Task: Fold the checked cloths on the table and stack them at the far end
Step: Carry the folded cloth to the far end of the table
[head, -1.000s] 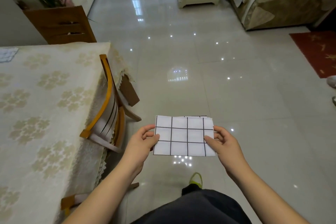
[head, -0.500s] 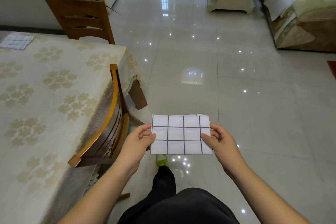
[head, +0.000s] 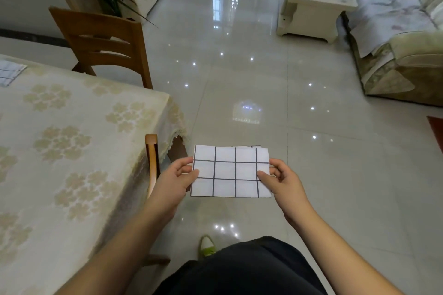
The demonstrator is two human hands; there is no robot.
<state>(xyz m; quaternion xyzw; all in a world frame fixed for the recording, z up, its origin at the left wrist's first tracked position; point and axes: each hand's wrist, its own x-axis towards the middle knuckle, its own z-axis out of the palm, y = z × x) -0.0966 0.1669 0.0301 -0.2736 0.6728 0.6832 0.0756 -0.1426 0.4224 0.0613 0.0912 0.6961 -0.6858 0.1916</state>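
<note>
The counter [head: 72,151], under a cream flowered cover, fills the left of the view, with one wooden chair [head: 100,43] at its far end and the curved back of another chair [head: 151,163] tucked against its near right edge. On the far left corner of the counter, cut by the frame, lies a stacked checked cloth [head: 9,74]. Off the counter's right edge, out over the tiled floor [head: 263,79], the folded checked cloth [head: 231,171] is held flat in the air, its long axis running left to right between the two hands. The left hand [head: 176,181] pinches its left short edge, thumb on top and fingers curled beneath; the right hand [head: 282,179] pinches the right short edge the same way. The stack lies well apart, ahead and to the left, so the left hand is the nearer one and the carry probably has to swing leftward over the counter.
</note>
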